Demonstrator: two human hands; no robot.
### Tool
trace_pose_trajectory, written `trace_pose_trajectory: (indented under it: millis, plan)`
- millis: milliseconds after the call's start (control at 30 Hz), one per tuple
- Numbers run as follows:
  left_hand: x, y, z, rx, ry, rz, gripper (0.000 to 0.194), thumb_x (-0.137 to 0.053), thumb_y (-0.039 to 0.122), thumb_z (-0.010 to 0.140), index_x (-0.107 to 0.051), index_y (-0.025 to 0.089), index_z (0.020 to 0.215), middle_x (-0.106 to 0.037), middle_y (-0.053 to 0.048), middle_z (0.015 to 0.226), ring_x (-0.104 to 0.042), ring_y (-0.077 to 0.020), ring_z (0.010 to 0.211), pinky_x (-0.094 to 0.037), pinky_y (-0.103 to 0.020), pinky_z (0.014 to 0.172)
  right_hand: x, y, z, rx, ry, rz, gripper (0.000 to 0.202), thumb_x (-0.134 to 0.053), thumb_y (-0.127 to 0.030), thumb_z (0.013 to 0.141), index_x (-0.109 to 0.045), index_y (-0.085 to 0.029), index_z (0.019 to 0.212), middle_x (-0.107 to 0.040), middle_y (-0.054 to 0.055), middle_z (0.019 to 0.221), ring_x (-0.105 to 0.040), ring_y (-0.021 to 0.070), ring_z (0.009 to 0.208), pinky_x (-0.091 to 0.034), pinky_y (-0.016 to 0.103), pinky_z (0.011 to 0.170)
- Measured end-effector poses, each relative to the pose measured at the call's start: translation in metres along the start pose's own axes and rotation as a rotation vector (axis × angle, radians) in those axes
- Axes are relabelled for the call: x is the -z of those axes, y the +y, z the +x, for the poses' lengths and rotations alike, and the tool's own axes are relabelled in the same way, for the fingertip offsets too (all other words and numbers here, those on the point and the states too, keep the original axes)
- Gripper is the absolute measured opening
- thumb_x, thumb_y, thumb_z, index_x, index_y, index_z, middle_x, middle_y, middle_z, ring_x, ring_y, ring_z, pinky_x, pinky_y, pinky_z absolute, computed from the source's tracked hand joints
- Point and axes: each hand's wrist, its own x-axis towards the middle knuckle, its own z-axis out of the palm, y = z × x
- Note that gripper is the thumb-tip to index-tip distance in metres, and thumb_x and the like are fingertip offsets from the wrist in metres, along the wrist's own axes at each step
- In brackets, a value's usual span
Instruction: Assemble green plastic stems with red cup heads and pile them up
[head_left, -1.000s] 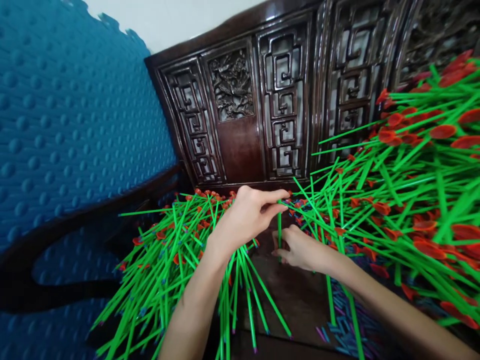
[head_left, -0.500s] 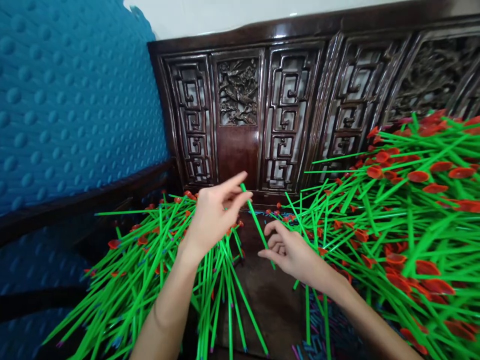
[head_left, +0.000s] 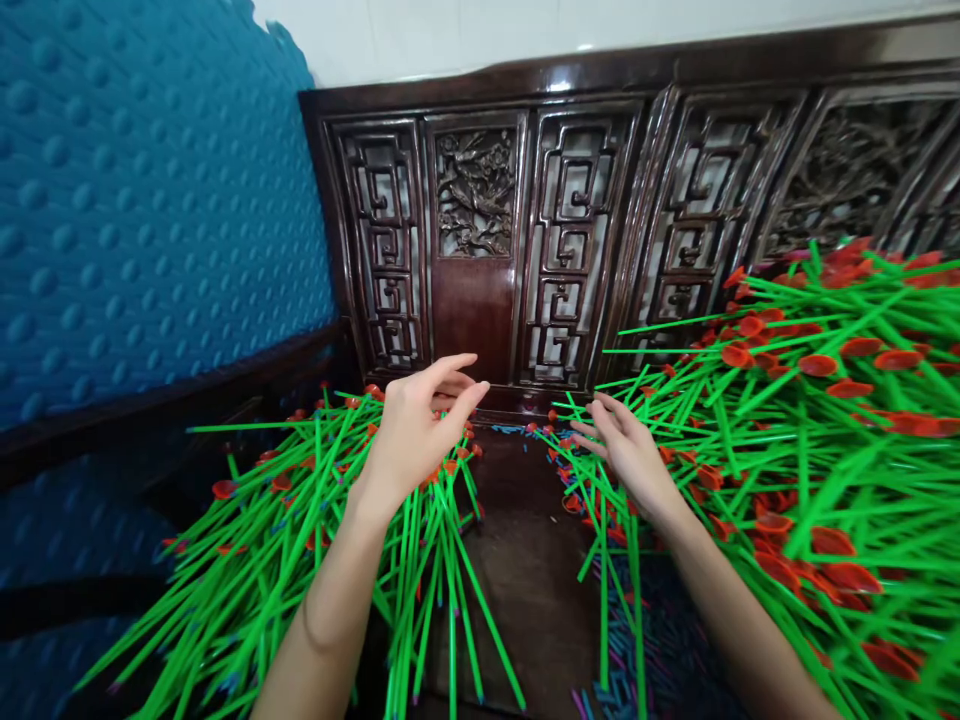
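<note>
My left hand [head_left: 420, 425] is held over the left pile of green plastic sticks [head_left: 300, 530], with thumb and fingers apart and nothing between them. Many of these sticks have red cup-shaped ends, and some show small blue or purple tips. My right hand [head_left: 626, 450] is at the near-left edge of a larger right pile of the same green sticks [head_left: 750, 430]. Its fingers are spread, and I see no stick gripped in them. Whether its fingers touch the sticks behind them I cannot tell.
A dark wooden bench seat [head_left: 517, 560] lies between the piles, backed by a carved wooden backrest [head_left: 474, 310]. Small blue and purple tube pieces [head_left: 652, 640] lie at the lower right. A blue studded mat [head_left: 150, 200] stands on the left.
The green stick that was between my hands is out of them now. My right hand has moved up and right to the right pile, its fingers opening out. My left hand stays almost in place.
</note>
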Motion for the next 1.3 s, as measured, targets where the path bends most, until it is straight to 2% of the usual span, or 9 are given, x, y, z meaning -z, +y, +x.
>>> trace_pose_trajectory:
  millis: [133,200,333,567,700,867,1033,1200,1300]
  plan:
    - [-0.003,0.0,-0.002,-0.017,-0.043,0.019,0.029,-0.069,0.03,0.089,-0.071,0.015,0.113,-0.077,-0.005,0.088,-0.074,-0.0139,0.078,-0.063,-0.023,0.074,0.012,0.007,-0.002,0.066,-0.192,-1.01,0.028,-0.048,-0.038,0.099,-0.063,-0.017,0.109,-0.072,0.014,0.102,-0.07,0.0291,0.101,-0.054,0.037,0.082]
    - [-0.003,0.0,-0.002,-0.028,-0.056,0.039,0.026,-0.068,0.028,0.089,-0.071,0.015,0.111,-0.077,-0.004,0.088,-0.073,-0.0139,0.077,-0.063,-0.023,0.073,0.012,0.008,-0.007,0.013,-0.295,-1.229,0.021,-0.054,-0.033,0.096,-0.066,-0.016,0.103,-0.072,0.016,0.102,-0.07,0.0318,0.1,-0.052,0.036,0.076]
    - [-0.003,0.0,-0.003,-0.058,-0.065,0.073,0.022,-0.067,0.028,0.09,-0.072,0.016,0.107,-0.077,-0.004,0.086,-0.073,-0.0133,0.075,-0.062,-0.023,0.073,0.01,0.008,-0.011,-0.041,-0.385,-1.324,0.011,-0.064,-0.02,0.088,-0.069,-0.016,0.097,-0.071,0.016,0.102,-0.07,0.0326,0.098,-0.05,0.033,0.072]
    - [-0.001,0.001,-0.002,-0.074,-0.07,0.099,0.018,-0.066,0.029,0.09,-0.073,0.017,0.101,-0.078,-0.003,0.086,-0.074,-0.014,0.075,-0.062,-0.024,0.073,0.007,-0.001,-0.013,-0.05,-0.368,-1.396,0.017,-0.054,-0.017,0.091,-0.071,-0.017,0.093,-0.071,0.017,0.098,-0.071,0.0321,0.095,-0.05,0.034,0.071]
    - [-0.001,0.001,-0.003,-0.075,-0.08,0.102,0.017,-0.067,0.029,0.09,-0.074,0.017,0.101,-0.078,-0.003,0.088,-0.074,-0.0132,0.077,-0.06,-0.021,0.073,0.009,-0.01,-0.014,-0.034,-0.261,-1.386,0.03,-0.039,-0.019,0.098,-0.063,-0.013,0.116,-0.07,0.021,0.099,-0.071,0.035,0.094,-0.047,0.035,0.067]
    - [-0.004,0.0,-0.004,-0.105,-0.119,0.1,0.017,-0.066,0.029,0.092,-0.074,0.017,0.101,-0.078,-0.002,0.089,-0.073,-0.0129,0.077,-0.059,-0.022,0.072,0.014,-0.014,-0.017,0.111,-0.135,-1.177,0.024,-0.04,-0.025,0.099,-0.06,-0.017,0.11,-0.068,0.01,0.072,-0.069,0.0267,0.067,-0.041,0.031,0.06]
    - [-0.009,0.002,-0.005,-0.211,-0.239,0.149,0.017,-0.064,0.026,0.093,-0.073,0.016,0.103,-0.077,-0.005,0.098,-0.073,-0.0154,0.084,-0.058,-0.026,0.075,0.01,-0.03,-0.03,0.256,0.021,-0.596,0.023,-0.05,-0.043,0.092,-0.059,-0.022,0.089,-0.065,0.002,0.063,-0.057,0.0172,0.045,-0.042,0.028,0.052]
    - [-0.02,0.002,-0.009,-0.403,-0.312,0.155,0.028,-0.065,0.022,0.093,-0.069,0.014,0.119,-0.071,-0.01,0.12,-0.065,-0.0189,0.113,-0.053,-0.034,0.101,0.005,-0.056,-0.048,0.151,-0.166,0.029,0.049,-0.066,-0.066,0.08,-0.058,-0.021,0.097,-0.063,-0.001,0.058,-0.054,0.0145,0.041,-0.042,0.025,0.041]
    - [-0.027,0.002,-0.013,-0.457,-0.395,0.15,0.031,-0.06,0.015,0.095,-0.065,0.014,0.125,-0.071,-0.01,0.117,-0.067,-0.0169,0.107,-0.055,-0.031,0.094,0.007,-0.066,-0.05,0.071,-0.245,0.21,0.055,-0.072,-0.065,0.076,-0.054,-0.022,0.105,-0.062,-0.003,0.056,-0.055,0.0147,0.04,-0.041,0.024,0.04]
